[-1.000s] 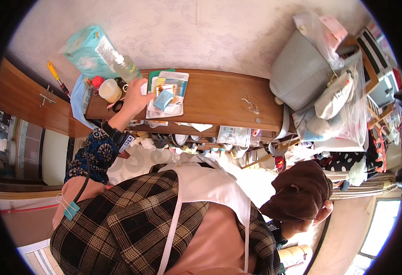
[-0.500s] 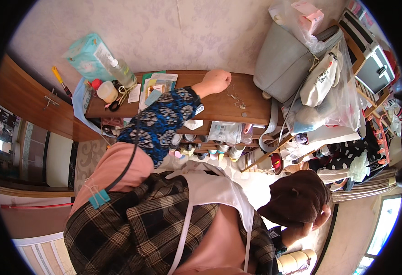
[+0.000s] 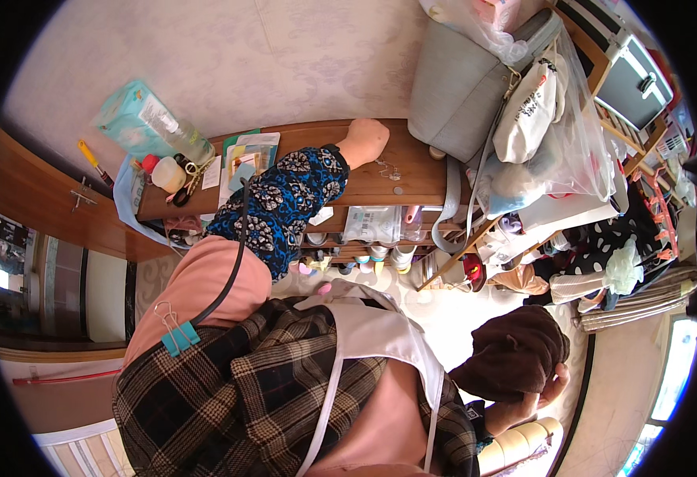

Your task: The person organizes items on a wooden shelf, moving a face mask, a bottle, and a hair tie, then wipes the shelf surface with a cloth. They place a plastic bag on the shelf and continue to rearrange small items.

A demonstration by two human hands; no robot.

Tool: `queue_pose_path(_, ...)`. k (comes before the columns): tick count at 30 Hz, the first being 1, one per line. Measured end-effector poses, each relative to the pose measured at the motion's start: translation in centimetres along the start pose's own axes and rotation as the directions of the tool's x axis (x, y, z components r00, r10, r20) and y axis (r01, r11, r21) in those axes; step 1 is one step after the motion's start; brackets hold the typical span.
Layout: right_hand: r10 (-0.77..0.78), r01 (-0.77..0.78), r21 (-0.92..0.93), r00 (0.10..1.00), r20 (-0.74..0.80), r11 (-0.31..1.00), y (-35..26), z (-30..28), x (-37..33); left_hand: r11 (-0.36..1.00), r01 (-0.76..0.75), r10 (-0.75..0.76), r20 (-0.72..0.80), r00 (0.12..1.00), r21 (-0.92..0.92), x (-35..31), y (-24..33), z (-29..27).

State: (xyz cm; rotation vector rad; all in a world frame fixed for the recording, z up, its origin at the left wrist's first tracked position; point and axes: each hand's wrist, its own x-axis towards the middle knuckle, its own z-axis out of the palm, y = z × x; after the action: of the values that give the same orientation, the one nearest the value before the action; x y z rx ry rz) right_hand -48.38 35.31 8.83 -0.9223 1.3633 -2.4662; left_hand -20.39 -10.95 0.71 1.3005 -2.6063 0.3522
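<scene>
My left hand (image 3: 364,143), at the end of a blue flowered sleeve, is closed over the back part of a brown wooden shelf top (image 3: 317,133). Its fingers are curled away from view, so whatever they hold is hidden. Close by on the wood lies a thin silvery chain (image 3: 390,170), with a small round coin-like disc (image 3: 398,191) near it. Down at the lower right, a bunched dark brown cloth (image 3: 515,354) is gripped by my right hand (image 3: 551,389), whose fingers show at the cloth's edge.
A grey bag (image 3: 456,87) stands right of the chain, beside hanging plastic bags. On the left are a teal tissue pack (image 3: 134,119), a pump bottle (image 3: 193,143), a white jar (image 3: 167,176) and scissors (image 3: 180,195). Lower shelves hold a clear packet (image 3: 371,224) and shoes.
The whole view has shifted, with the shelf and bag further left. My left hand is slightly nearer the disc, and the chain looks more bunched. My right hand keeps the brown cloth.
</scene>
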Motion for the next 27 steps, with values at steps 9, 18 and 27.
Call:
queue_pose_path(9,0.033,-0.033,-0.004,0.999,0.006,0.999,0.0,-0.6,-0.1,0.914,0.322,-0.237,0.319,0.918,-0.248,1.2,-2.3,-2.5)
queue_pose_path(18,0.122,-0.122,-0.008,0.992,0.020,0.992,1.0,-0.1,-1.2,-0.159,0.433,-0.121,0.453,0.883,-0.887,-2.6,-5.7,-7.2)
queue_pose_path(27,0.174,-0.179,0.015,0.972,0.159,0.984,1.7,-0.3,-1.0,-0.028,0.364,-0.257,0.359,0.897,-0.931,-3.9,-6.2,-10.6)
